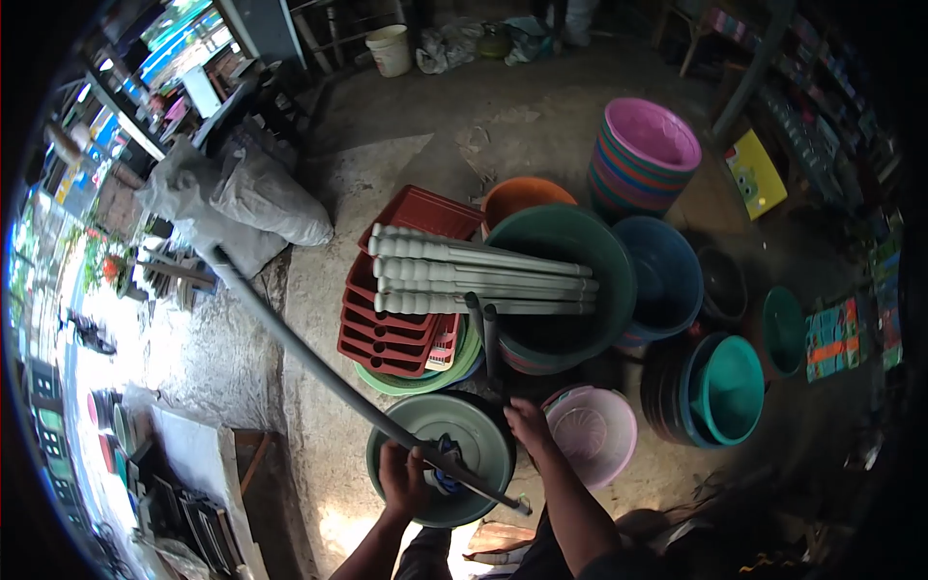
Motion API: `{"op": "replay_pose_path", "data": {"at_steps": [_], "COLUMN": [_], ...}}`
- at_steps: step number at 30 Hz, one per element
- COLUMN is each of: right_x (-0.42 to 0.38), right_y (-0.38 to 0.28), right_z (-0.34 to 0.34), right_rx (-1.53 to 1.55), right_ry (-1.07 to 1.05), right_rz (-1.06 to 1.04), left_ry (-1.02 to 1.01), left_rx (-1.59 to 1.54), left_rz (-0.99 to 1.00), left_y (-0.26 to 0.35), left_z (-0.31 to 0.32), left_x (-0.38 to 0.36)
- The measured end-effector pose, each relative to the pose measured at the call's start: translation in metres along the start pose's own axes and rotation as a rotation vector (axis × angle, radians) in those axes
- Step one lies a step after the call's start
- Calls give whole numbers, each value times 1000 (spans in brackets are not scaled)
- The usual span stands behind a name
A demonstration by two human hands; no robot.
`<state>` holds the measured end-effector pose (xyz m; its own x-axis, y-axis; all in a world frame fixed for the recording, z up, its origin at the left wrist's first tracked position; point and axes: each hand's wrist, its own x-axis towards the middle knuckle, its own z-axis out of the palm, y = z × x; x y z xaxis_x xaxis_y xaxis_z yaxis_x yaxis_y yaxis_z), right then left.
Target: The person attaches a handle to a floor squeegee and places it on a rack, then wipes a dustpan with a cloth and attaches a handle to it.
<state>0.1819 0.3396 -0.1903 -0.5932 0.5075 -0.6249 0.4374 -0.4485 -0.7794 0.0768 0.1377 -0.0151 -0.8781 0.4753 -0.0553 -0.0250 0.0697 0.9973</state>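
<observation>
My left hand (402, 480) is closed around a long grey pipe (314, 362), over a grey-green basin (382, 425). The pipe slants from the upper left down to its lower end just past the basin's right rim. In that basin lies a small dark blue item (445, 464), partly covered by the pipe. My right hand (526, 425) is closed at the lower end of two dark rods (491, 343), which point away from me. Beside it stands a pink basket (609, 435). Ahead, pale ridged poles (483, 271) lie across a large dark green tub (614, 242) and red-brown trays (387, 338).
A pink-topped stack of tubs (643, 164) stands at the back right. Blue basins (667, 271) and a teal basin (730, 391) line the right side. Pale sacks (266, 203) sit at the left rear, and a white bucket (389, 53) at the back.
</observation>
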Motion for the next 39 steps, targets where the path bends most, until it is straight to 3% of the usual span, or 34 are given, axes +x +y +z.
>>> {"op": "replay_pose_path", "data": {"at_steps": [1, 3, 4, 5, 6, 8, 9, 12, 14, 19, 22, 24, 26, 28, 29, 31, 34, 39], "right_x": [-39, -109, -128, -147, -177, -204, -219, -234, -240, -251, -239, -216, -224, -253, -261, -269, -271, -294], "right_y": [-10, -38, -44, -47, -40, -41, -53, -79, -90, -116, -101, -133, -192, -257, -275, -298, -297, -312], "right_z": [-9, -36, -53, -68, -78, -97, -102, -119, -133, -146, -134, -92, -25, 47, 74, 115, 137, 129], "right_rx": [-62, -126, -347, -571, -586, -663, -812, -1293, -1303, -1391, -1569, -1054, -872, -704, -714, -631, -643, -808], "right_ry": [24, -181, -313, -437, -389, -519, -426, -74, 185, 409, 477, 243, 149, 108, 121, 151, 175, 236], "right_rz": [-155, -131, 39, 211, -130, 12, 58, 83, -161, -363, -289, -512, -671, -723, -729, -897, -988, -837], "left_ry": [38, 63, 68, 45, 65, 124, 173, 279, 305, 287, 220, 23, -41, -127, -135, -372, -435, -537], "left_rx": [23, -7, -25, 136, 115, 30, -84, -339, -385, -596, -601, -452, -451, -363, -375, 9, -132, 63], "left_rz": [-52, -143, -235, -173, -171, -309, -421, -510, -500, -476, -420, -289, -253, -12, -6, -138, -198, -85], "left_y": [-12, -19, -21, -22, -25, -34, -40, -48, -36, 16, 25, 15, 3, -34, -22, 15, -2, 2], "left_z": [-1, 7, 11, 12, 17, 28, 34, 48, 56, 69, 74, 75, 79, 84, 76, 54, 40, 33], "left_x": [-8, -16, -19, -20, -20, -21, -20, -12, -7, -1, -4, 4, -4, -5, -6, -13, -16, -8]}}
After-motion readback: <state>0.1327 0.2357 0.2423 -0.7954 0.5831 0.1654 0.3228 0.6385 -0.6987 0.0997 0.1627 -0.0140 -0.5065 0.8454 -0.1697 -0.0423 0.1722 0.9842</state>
